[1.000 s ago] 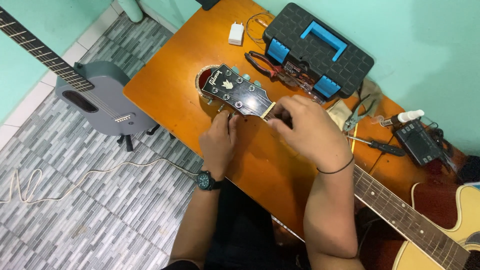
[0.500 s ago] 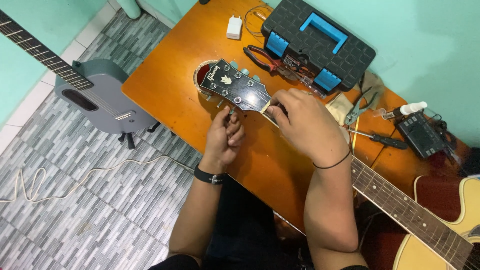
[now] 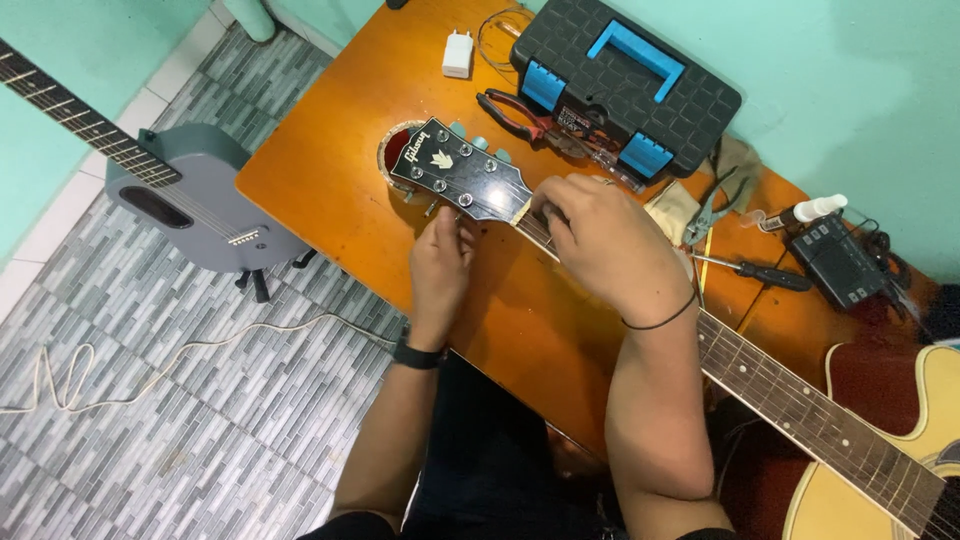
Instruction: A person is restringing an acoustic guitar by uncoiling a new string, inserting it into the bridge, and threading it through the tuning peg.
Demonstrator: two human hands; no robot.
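An acoustic guitar lies across the orange wooden table (image 3: 330,160), its black headstock (image 3: 455,170) pointing to the upper left and its yellow body (image 3: 880,470) at the lower right. My left hand (image 3: 440,262) pinches a tuning peg on the near edge of the headstock. My right hand (image 3: 610,245) rests over the neck just behind the nut, fingers curled on the strings. A black watch sits on my left wrist, a thin black band on my right.
A black and blue toolbox (image 3: 625,75) stands at the table's back, with red-handled pliers (image 3: 510,112), a white charger (image 3: 457,53), a screwdriver (image 3: 760,270) and a small black device (image 3: 838,262). A grey guitar (image 3: 190,205) stands on the tiled floor at left, near a white cable (image 3: 180,350).
The view has shifted slightly. My left hand has stayed at the peg and turned a little; my right hand has kept its place on the neck.
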